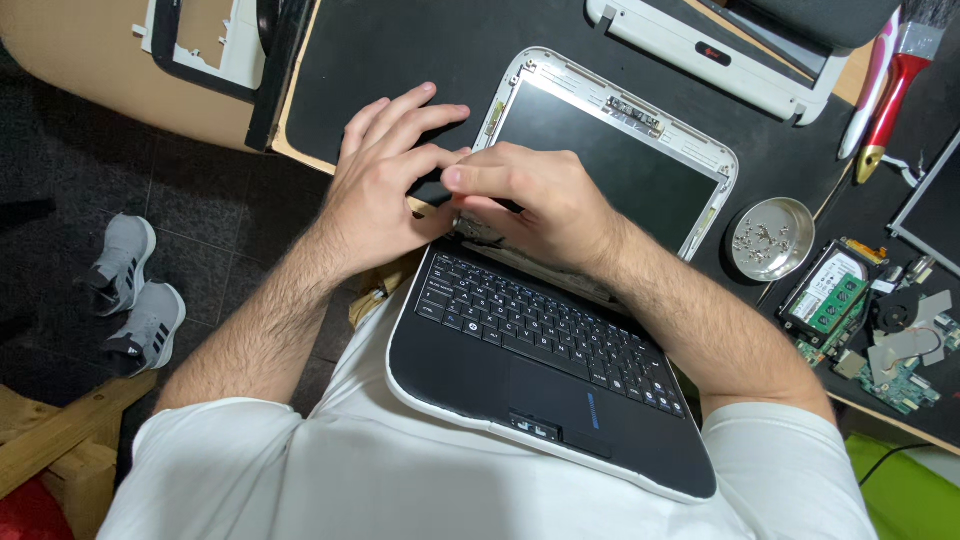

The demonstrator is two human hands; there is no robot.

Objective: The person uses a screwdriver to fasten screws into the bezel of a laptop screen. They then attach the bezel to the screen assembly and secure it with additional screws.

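A small black laptop point(500, 375) with a white rim rests half on my lap, half on the desk edge, its lid laid back flat. The screen point(610, 165) has no bezel, so the bare metal frame shows around the dark panel. Both hands meet at the left hinge corner. My left hand point(385, 175) lies over that corner with fingers spread and pressing down. My right hand point(525, 200) is curled beside it, fingers and thumb pinched at the hinge area; what they pinch is hidden.
A round metal dish point(772, 238) of several screws stands right of the screen. Loose circuit boards, a fan and a memory module point(830, 300) lie at the right. Another white laptop part point(700, 45) and a red-handled brush point(890, 90) lie at the back. Grey shoes point(135, 295) sit on the floor.
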